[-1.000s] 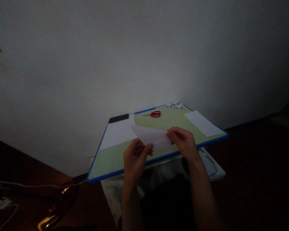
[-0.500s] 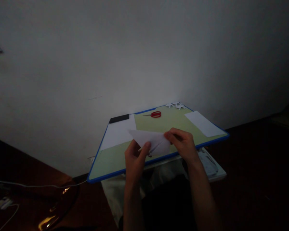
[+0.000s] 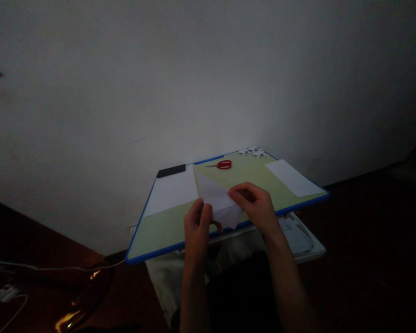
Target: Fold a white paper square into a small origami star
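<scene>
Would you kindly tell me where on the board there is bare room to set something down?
Bare green board shows between the left sheet and left hand, and between the red scissors, right sheet and right hand. It is crowded around the held paper and far-right paper pieces.

A single camera on my head gives the one view, looking forward and down from above and behind my left hand (image 3: 197, 224) and right hand (image 3: 258, 206). It faces a pale wall (image 3: 208, 83), which fills the far part. The blue-edged board (image 3: 159, 236) lies slantwise below me, taken in from its left side to its right. The view is wide: my forearms (image 3: 196, 286) run in from the near side, and dark floor (image 3: 374, 259) shows to left and right.
</scene>
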A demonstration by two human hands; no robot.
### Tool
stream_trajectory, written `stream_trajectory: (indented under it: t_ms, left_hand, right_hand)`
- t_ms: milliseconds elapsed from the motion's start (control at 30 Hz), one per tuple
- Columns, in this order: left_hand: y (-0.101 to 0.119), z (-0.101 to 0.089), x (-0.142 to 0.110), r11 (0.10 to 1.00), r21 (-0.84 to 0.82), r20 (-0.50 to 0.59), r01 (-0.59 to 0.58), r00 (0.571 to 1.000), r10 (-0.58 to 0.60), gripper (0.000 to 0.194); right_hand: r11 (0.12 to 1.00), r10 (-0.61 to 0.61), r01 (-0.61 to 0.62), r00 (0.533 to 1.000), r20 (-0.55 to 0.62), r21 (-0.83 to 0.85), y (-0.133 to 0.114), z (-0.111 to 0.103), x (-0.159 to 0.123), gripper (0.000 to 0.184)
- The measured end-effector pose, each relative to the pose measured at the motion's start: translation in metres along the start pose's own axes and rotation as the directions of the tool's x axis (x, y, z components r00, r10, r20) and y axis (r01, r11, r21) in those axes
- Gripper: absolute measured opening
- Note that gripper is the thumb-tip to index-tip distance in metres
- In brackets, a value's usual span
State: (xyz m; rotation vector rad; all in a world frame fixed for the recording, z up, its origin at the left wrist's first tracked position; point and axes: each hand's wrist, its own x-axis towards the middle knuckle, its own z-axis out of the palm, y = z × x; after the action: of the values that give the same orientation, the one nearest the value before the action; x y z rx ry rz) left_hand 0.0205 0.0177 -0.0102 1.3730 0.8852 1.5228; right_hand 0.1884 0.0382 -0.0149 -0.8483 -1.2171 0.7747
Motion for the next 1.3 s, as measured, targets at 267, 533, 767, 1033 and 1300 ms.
stream_trajectory:
  t_ms: [267, 533, 767, 1033, 1300]
  left_hand:
    - [0.002, 0.008, -0.001, 0.996, 0.067, -0.002, -0.065, 0.998, 0.065, 0.031]
    - [0.004, 0.006, -0.001, 0.949, 0.28, 0.023, -0.143, 0.989, 0.143, 0.02]
    - [-0.002, 0.002, 0.0, 0.941, 0.308, -0.011, -0.142, 0.988, 0.153, 0.019]
    - [-0.004, -0.003, 0.004, 0.977, 0.188, -0.179, -0.096, 0.975, 0.13, 0.015]
    - [0.0, 0.0, 0.005, 0.986, 0.149, -0.146, -0.071, 0.985, 0.093, 0.024]
  right_hand:
    - [0.999, 0.006, -0.003, 0.998, -0.065, 0.045, 0.0, 0.002, 0.001, 0.025]
    - [0.946, -0.188, 0.236, 0.958, 0.218, -0.221, -0.015, -0.003, -0.006, 0.06]
    - [0.976, -0.135, 0.152, 0.984, 0.112, -0.159, -0.005, -0.001, -0.002, 0.028]
    - [0.999, 0.027, -0.027, 1.0, 0.0, -0.04, -0.005, -0.012, -0.001, 0.028]
    - [1.0, 0.024, -0.024, 0.998, -0.05, -0.003, -0.018, -0.01, 0.0, 0.023]
